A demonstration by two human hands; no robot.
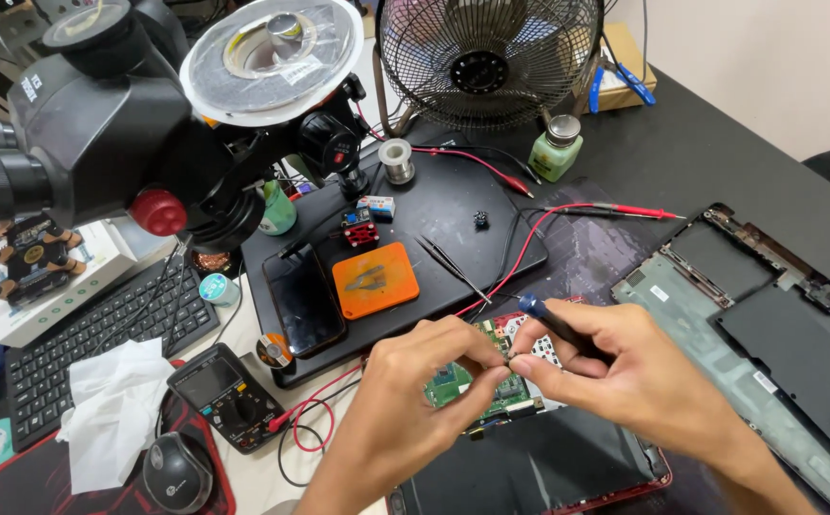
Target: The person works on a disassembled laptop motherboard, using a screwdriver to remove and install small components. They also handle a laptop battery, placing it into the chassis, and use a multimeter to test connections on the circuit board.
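Note:
My left hand [415, 381] and my right hand [615, 367] meet at their fingertips above a green circuit board [453, 386] inside an opened laptop base [529, 467]. My right hand grips a dark screwdriver with a blue end [553, 319] that lies across its fingers. My left hand pinches at the same spot; whatever is between its fingertips is too small to make out. A black battery panel fills the laptop base below my hands.
A microscope [110, 114] looms at the upper left over a black work mat [453, 205] with an orange pad [374, 278], phone [302, 300], tweezers [453, 267] and red probe leads [615, 210]. Multimeter [224, 393], keyboard [100, 334], mouse [176, 472], fan [486, 57], detached laptop cover [768, 324].

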